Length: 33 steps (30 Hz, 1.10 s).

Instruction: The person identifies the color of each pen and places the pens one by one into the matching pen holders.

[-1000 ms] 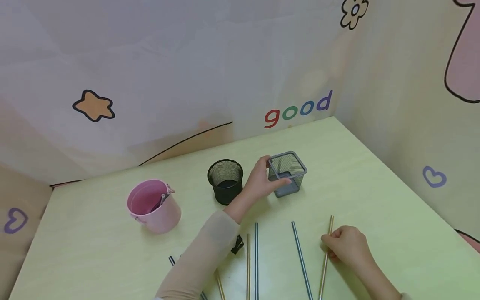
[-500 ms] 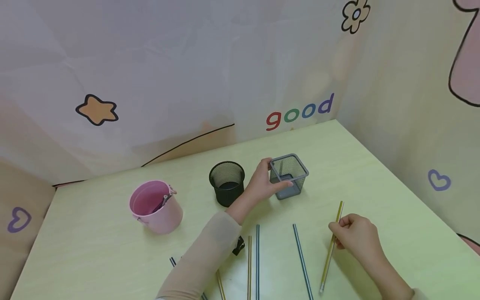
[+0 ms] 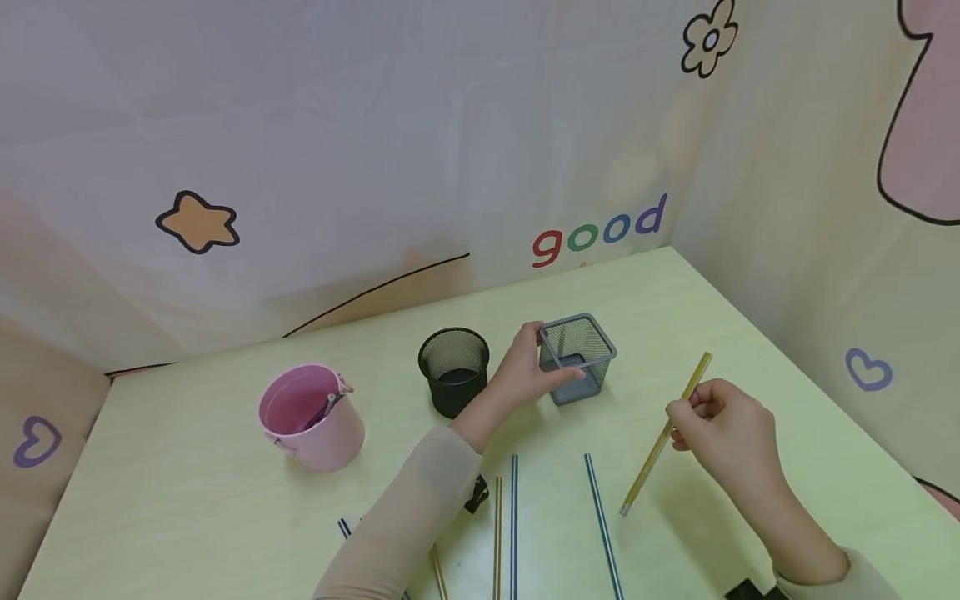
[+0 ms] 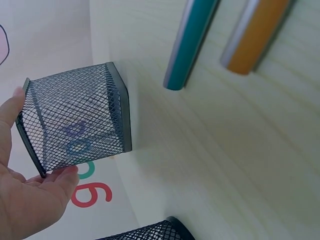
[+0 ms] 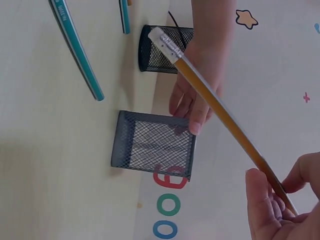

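My left hand (image 3: 519,371) grips the rim of a square grey mesh pen holder (image 3: 588,368), which stands upright on the table. In the left wrist view, thumb and fingers sit on opposite sides of the holder's (image 4: 75,117) open end. My right hand (image 3: 731,429) pinches a yellow pencil (image 3: 656,450) between thumb and fingers, raised off the table to the right of the holder. The pencil is tilted, its eraser end low and toward me. In the right wrist view, the pencil (image 5: 220,110) shows a white eraser; its other end is hidden by the hand.
A round black mesh cup (image 3: 456,393) stands left of the holder. Farther left is a pink bucket (image 3: 333,437) with dark items inside. Blue pencils (image 3: 604,529) and yellow pencils (image 3: 498,533) lie in front. A small black object (image 3: 477,494) lies beside my left sleeve.
My right hand has lifted the yellow pencil off the table, moving up and slightly right, and the pencil has tilted further. The left hand stays on the holder.
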### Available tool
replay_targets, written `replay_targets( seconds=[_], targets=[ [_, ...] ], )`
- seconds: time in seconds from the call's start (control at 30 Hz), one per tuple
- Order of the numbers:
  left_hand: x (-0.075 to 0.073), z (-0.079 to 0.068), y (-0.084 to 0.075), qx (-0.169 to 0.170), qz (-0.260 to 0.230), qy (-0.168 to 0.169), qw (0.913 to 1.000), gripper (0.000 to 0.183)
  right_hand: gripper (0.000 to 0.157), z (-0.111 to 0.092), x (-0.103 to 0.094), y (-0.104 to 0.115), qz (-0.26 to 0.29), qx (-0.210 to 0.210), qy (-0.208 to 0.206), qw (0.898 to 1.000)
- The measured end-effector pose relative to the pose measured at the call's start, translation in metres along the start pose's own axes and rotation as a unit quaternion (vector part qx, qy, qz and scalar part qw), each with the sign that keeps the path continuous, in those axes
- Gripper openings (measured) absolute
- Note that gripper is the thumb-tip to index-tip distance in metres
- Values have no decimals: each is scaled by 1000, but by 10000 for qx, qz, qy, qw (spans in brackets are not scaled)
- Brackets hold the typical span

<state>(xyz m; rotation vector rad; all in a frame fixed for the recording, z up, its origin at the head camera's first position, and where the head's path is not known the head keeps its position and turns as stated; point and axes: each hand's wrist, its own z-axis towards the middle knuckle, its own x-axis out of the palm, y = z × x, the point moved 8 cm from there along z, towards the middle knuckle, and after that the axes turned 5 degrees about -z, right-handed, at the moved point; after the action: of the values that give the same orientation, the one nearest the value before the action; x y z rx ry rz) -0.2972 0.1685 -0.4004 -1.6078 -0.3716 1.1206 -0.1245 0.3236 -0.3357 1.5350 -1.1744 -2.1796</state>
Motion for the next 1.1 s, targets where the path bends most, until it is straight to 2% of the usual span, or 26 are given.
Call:
replay_targets(
  seconds=[0.27, 0.5, 0.77, 1.03, 1.1],
  targets=[
    [1, 2, 0, -158, 132, 1, 9998, 91, 8, 5, -12, 26, 435, -436, -539, 9966],
    [-1, 0, -1, -167, 16, -46, 9998, 91, 9, 13, -17, 42, 642, -784, -895, 9908],
    [-4, -1, 2, -167, 55, -53, 9998, 89, 9, 21, -16, 57, 1175, -1084, -1435, 9767],
    [-4, -2, 2, -133, 132, -36, 9998, 85, 8, 23, -9, 62, 1535, -1387, -1636, 9646],
    [-4, -1, 2, -79, 161, -32, 9998, 84, 13, 25, -9, 62, 1654, -1504, -1702, 9597]
  ],
)
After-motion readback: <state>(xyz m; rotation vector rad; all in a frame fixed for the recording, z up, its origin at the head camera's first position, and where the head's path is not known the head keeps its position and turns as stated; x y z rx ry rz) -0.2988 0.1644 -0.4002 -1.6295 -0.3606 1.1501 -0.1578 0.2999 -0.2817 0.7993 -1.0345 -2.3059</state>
